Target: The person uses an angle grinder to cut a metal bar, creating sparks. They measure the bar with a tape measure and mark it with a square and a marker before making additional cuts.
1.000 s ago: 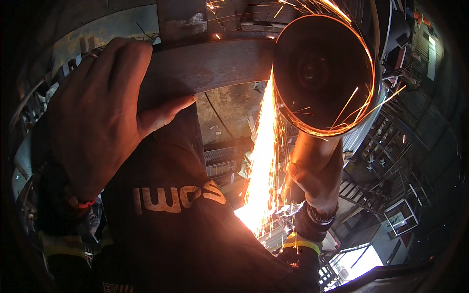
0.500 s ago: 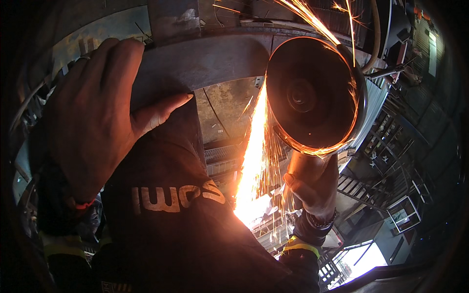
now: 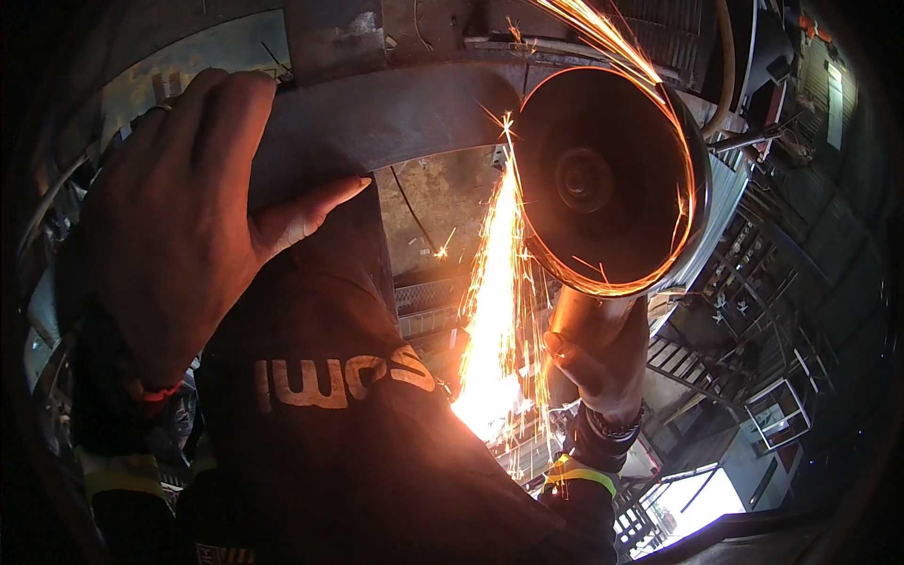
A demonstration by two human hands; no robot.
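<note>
My right hand [image 3: 603, 363] is closed around the body of an angle grinder, gripping it from below. The grinder's large dark disc [image 3: 603, 226] has a glowing orange rim, and its left edge meets a flat steel bar [image 3: 405, 111]. From that contact a bright stream of sparks [image 3: 504, 330] falls toward me, and more sparks fly off the top. On the bar's left part, my left hand [image 3: 193, 198] grips it, fingers bent over the top and thumb along the near edge. Its fingertips are hidden. The bar's right end is hidden behind the disc.
My dark-clothed leg or torso [image 3: 330, 443] lies just below the bar, close to the sparks. A hose [image 3: 723, 66] hangs at the upper right. Metal racks [image 3: 683, 363] and a framed white panel [image 3: 778, 412] stand at the right. A rusty plate [image 3: 438, 202] lies beneath the bar.
The grinder has shifted very slightly to the right and the spark stream has changed shape, with a small burst at its upper end. My left hand stays on the bar.
</note>
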